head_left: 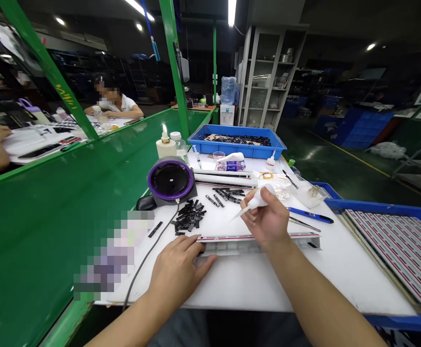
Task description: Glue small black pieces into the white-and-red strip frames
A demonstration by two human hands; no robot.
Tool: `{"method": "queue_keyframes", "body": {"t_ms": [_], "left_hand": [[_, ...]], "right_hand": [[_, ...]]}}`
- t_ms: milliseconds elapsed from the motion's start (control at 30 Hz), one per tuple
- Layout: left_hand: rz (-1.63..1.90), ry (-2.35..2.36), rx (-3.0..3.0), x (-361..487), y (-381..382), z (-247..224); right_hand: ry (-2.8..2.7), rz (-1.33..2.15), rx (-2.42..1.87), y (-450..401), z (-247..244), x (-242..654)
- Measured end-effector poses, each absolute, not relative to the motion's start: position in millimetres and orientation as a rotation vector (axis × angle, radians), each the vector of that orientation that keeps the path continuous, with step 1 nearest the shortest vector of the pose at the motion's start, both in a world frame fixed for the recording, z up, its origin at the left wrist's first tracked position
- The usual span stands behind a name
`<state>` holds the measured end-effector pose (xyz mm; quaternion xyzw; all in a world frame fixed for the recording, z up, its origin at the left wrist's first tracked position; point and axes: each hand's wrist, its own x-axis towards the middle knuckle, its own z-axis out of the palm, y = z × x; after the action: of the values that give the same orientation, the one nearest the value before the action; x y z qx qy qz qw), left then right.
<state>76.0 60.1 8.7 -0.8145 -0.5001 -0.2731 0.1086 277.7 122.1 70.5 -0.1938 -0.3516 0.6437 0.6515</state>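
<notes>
My right hand (271, 218) is closed around a small white squeeze bottle (263, 196), whose thin nozzle points down and to the left. Below it lies a long white strip with a red line (228, 243), across the front of the table. The fingers of my left hand (177, 266) grip this strip's left end, with the thumb on the near side. Just beyond the strip is a pile of small black pieces (189, 215). More black pieces (228, 194) lie loose farther back, near two more long strips (224, 178).
A round black device with a purple rim (171, 179) stands at left, its cable running forward. At right are a blue pen-like tool (309, 215), tweezers (306, 223) and a tray of finished-looking strips (394, 250). A blue bin (237, 150) stands behind. A co-worker (118, 103) sits beyond the green partition (69, 193).
</notes>
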Motion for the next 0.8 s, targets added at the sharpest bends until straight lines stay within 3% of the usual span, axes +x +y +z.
{"method": "queue_keyframes", "body": {"t_ms": [300, 533, 800], "left_hand": [[-0.763, -1.503, -2.392, 73.7, 59.2, 7.1], [-0.778, -1.501, -2.366, 73.9, 59.0, 7.9], [-0.785, -1.531, -2.361, 74.1, 56.4, 10.7]], "right_hand": [[-0.65, 1.707, -0.338, 154.5, 75.1, 322.2], [-1.431, 1.131, -1.12, 186.2, 63.4, 342.1], [-1.89, 0.655, -1.467, 197.4, 39.1, 345.8]]}}
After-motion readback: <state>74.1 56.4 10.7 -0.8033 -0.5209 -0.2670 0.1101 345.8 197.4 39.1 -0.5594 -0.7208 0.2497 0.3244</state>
